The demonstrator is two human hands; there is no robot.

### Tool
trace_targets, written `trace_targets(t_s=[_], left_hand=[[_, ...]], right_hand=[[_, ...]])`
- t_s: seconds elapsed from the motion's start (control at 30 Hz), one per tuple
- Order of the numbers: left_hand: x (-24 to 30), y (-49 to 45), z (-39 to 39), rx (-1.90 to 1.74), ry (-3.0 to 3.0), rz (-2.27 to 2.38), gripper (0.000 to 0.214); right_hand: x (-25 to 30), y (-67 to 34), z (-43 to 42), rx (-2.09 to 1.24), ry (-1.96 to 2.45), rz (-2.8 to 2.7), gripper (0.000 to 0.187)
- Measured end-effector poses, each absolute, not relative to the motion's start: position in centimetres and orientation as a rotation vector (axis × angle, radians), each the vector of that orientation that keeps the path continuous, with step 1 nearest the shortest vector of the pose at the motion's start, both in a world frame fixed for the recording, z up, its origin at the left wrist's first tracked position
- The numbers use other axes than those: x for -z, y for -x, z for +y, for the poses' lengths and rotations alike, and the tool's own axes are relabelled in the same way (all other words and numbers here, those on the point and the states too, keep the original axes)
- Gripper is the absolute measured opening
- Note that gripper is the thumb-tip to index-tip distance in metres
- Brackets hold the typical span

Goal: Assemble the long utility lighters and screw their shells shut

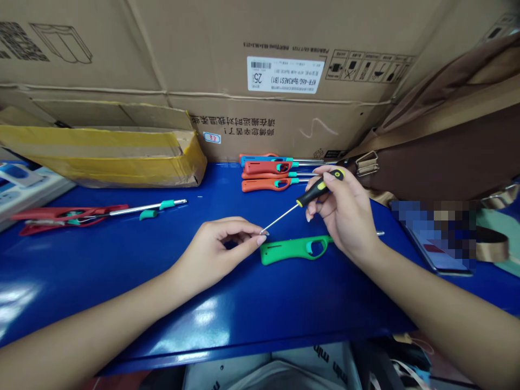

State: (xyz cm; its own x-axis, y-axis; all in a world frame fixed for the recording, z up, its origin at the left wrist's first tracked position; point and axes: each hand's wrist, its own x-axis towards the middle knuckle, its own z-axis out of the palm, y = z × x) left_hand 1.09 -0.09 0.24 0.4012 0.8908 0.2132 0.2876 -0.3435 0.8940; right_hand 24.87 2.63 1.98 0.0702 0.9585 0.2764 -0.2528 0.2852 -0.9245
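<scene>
In my right hand [345, 208] is a screwdriver [318, 190] with a black and yellow handle, its thin shaft slanting down to the left. The tip meets the pinched thumb and fingers of my left hand [227, 241]; anything small between those fingertips is too hidden to make out. Just below lies a green long-necked lighter [292, 249] on the blue table, its metal end partly behind my right wrist. To the left rests a red lighter [77, 214] with its casing split apart, next to a loose teal piece [148, 215].
Several red, orange and blue lighters [268, 169] are piled at the back against a large cardboard box [219, 65]. A yellow-taped open carton [105, 157] stands back left, near a white power strip [36, 189]. A phone [436, 238] and a brown bag [447, 146] lie right.
</scene>
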Motion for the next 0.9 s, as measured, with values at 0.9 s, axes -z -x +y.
trace_targets(t_s=[0.9], left_hand=[[0.2,-0.8,-0.3,-0.778,-2.331,0.876,0.035]], right_hand=[[-3.7,-24.4,0.2,-0.911,0.740,-1.494,0.021]])
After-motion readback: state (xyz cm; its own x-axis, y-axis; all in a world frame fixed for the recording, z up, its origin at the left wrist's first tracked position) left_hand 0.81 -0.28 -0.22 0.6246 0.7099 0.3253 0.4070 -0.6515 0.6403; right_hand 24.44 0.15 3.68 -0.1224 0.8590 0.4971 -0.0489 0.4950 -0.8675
